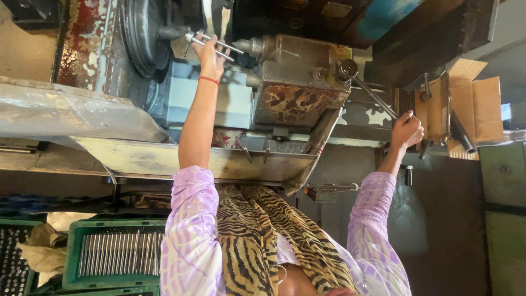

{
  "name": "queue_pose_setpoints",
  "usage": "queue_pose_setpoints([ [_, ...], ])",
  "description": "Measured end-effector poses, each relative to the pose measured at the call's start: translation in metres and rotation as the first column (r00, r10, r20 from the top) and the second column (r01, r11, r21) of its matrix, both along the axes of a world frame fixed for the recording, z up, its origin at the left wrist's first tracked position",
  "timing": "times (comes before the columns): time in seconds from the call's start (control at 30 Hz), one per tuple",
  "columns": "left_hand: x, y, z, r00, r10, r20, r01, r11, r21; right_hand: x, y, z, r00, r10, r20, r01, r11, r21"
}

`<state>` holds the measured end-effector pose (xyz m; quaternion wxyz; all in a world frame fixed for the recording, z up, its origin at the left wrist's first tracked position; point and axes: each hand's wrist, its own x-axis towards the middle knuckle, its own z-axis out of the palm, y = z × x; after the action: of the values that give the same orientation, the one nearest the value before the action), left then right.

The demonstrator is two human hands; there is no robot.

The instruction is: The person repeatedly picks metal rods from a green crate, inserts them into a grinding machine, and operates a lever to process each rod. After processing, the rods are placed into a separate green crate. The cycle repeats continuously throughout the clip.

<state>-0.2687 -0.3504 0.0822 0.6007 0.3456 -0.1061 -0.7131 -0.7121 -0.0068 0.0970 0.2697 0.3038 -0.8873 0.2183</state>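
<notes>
Your left hand [210,55] reaches up to the chuck end of the lathe and closes around a thin metal rod [211,45], fingers wrapped over it where it sits in front of the round chuck [143,33]. A red thread band [209,80] circles that wrist. Just beside this hand, toward your other arm, stands the rust-blotched metal tool block [298,82], its pointed nose close to the rod.

Your right hand [406,130] is well apart from the left, fisted tight around the end of a long steel lever [373,96] that runs slantwise from the knob on top of the tool block down into your grip. Just past this hand sits a piece of brown cardboard [471,107] propped against the machine.

Between your two arms, nearer your body, the worn metal chip tray [181,159] slopes under the lathe. Below your left elbow, a green plastic crate [74,257] holds a row of shiny metal rods [118,252] lying side by side.
</notes>
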Motion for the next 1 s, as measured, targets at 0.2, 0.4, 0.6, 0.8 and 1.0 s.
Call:
queue_pose_setpoints([
  [0.2, 0.01, -0.003, -0.003, 0.993, -0.102, 0.065, 0.098, 0.994, 0.058, 0.001, 0.0, 0.002, 1.0, 0.019, 0.008, -0.019, 1.0, 0.007],
  [0.4, 0.011, -0.002, 0.0, 0.996, 0.079, 0.036, -0.08, 0.996, 0.025, 0.001, 0.0, 0.002, 0.999, -0.001, 0.035, 0.0, 1.0, 0.02],
  [0.6, 0.015, -0.004, -0.002, 0.973, 0.221, -0.064, -0.222, 0.975, -0.018, 0.0, 0.007, 0.003, 0.99, 0.078, 0.115, -0.087, 0.994, 0.072],
  [0.8, 0.014, -0.004, -0.005, 0.961, 0.221, -0.164, -0.232, 0.971, -0.053, 0.006, 0.024, -0.006, 0.972, 0.14, 0.186, -0.167, 0.977, 0.134],
  [1.0, 0.014, -0.006, -0.006, 0.955, 0.225, -0.194, -0.238, 0.97, -0.047, -0.003, 0.032, -0.008, 0.939, 0.211, 0.273, -0.241, 0.967, 0.083],
])
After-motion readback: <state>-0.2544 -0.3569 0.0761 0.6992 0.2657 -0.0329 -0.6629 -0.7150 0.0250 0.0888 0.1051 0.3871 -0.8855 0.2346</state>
